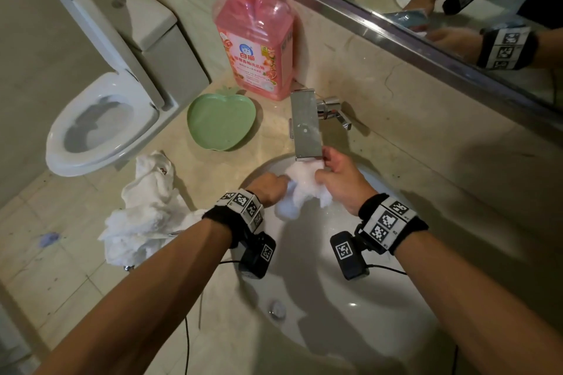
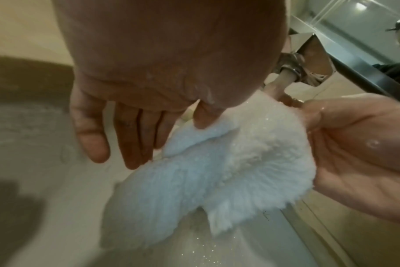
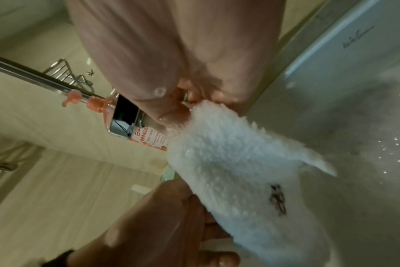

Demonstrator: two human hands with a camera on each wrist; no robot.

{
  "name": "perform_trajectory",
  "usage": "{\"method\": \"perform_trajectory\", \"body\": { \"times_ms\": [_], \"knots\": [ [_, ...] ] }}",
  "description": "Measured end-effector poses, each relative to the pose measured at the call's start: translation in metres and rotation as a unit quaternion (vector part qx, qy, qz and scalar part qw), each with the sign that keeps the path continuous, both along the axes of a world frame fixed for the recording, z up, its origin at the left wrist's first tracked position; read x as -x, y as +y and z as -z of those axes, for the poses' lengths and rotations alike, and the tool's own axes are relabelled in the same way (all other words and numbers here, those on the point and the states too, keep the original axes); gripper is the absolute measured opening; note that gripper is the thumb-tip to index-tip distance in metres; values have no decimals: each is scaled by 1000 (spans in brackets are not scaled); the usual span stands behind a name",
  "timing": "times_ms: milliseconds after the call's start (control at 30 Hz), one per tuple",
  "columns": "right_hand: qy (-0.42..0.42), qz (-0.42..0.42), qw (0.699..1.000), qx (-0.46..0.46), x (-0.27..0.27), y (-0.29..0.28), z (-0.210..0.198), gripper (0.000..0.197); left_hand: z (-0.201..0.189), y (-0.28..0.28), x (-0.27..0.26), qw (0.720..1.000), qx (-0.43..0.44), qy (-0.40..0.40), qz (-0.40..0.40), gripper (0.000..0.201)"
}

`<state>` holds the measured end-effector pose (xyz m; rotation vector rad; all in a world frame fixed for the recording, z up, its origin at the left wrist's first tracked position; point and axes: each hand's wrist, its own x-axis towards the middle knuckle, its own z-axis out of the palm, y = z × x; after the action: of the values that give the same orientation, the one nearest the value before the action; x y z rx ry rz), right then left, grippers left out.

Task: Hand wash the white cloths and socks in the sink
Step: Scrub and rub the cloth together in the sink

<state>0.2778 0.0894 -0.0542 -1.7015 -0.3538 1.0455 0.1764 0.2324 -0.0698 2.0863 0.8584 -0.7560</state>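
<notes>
White sock (image 1: 300, 189), soaked and floppy, hangs over the sink (image 1: 350, 298) under the tap (image 1: 306, 125), left hand (image 1: 269, 189) pinching its near-left end, right hand (image 1: 341, 179) gripping the far end — probably heavy and slippery, best bunched mid-length.

White sock (image 1: 300, 189), pink bottle (image 1: 255, 49), green dish (image 1: 221, 120)

The left hand (image 2: 135, 101) fills the upper centre of the frame, thumb pressing a wet white terry cloth (image 2: 217, 171) at mid-frame. The right hand (image 2: 359, 153) holds the cloth's right edge. Water streams from the tap (image 2: 308, 59), upper right, above the sink (image 2: 46, 144).
</notes>
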Motion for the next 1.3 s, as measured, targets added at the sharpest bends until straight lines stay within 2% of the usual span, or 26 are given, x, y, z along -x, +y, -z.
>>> {"method": "perform_trajectory", "body": {
  "times_ms": [67, 133, 167, 233, 300, 400, 500, 600, 667, 767, 833, 867, 933, 967, 1067, 1133, 1200, 1300],
  "knots": [
    [13, -13, 1000, -7, -1, -3, -3, 56, 2, -6, -1, 998, 56, 8, -32, 61],
    [17, -26, 999, -10, 0, -5, -6, 57, 6, -12, -1, 984, 127, -22, -120, 64],
    [18, -29, 999, -13, 1, -7, -7, 57, 8, -16, -1, 967, 172, -45, -181, 58],
    [21, -28, 999, -22, 1, -10, -9, 56, 9, -23, -2, 910, 264, -96, -305, 46],
    [21, -15, 999, -27, 0, -14, -11, 55, 6, -23, -4, 871, 293, -140, -368, 37],
    [32, 16, 999, -34, -6, -20, -13, 53, 3, -17, -8, 867, 274, -160, -385, 32],
    [12, 24, 999, -21, -9, -25, -12, 52, 5, -8, -8, 904, 228, -192, -306, 31],
    [-71, 9, 996, 55, -8, -28, -7, 46, 4, 0, -1, 925, 160, -236, -250, 26],
    [-100, -5, 991, 83, -7, -30, -3, 48, 5, 3, 5, 941, 102, -224, -232, 40],
    [-135, -68, 982, 117, -3, -30, 2, 71, 2, 6, 9, 959, 22, -168, -228, 65],
    [-200, -129, 959, 156, -2, -26, 5, 79, -9, 10, 11, 960, 40, -163, -225, 74],
    [-238, -158, 941, 179, -1, -25, 6, 76, -17, 12, 11, 963, 52, -168, -202, 71],
    [-302, -192, 909, 213, -1, -23, 5, 65, -27, 15, 11, 978, 44, -172, -109, 53],
    [-321, -191, 902, 214, -1, -22, 5, 59, -30, 16, 12, 983, 30, -169, -67, 47],
    [-321, -150, 918, 179, -8, -23, 1, 38, -32, 14, 15, 985, -33, -169, -4, 50],
    [-320, -141, 921, 171, -12, -24, 0, 24, -31, 11, 13, 980, -92, -177, 23, 41],
    [-329, -147, 914, 188, -16, -27, 0, 24, -27, 8, 8, 973, -127, -183, 54, 38],
    [-335, -148, 905, 219, -21, -34, 1, 31, -25, 7, -4, 968, -120, -206, 78, 43]
  ]
}}
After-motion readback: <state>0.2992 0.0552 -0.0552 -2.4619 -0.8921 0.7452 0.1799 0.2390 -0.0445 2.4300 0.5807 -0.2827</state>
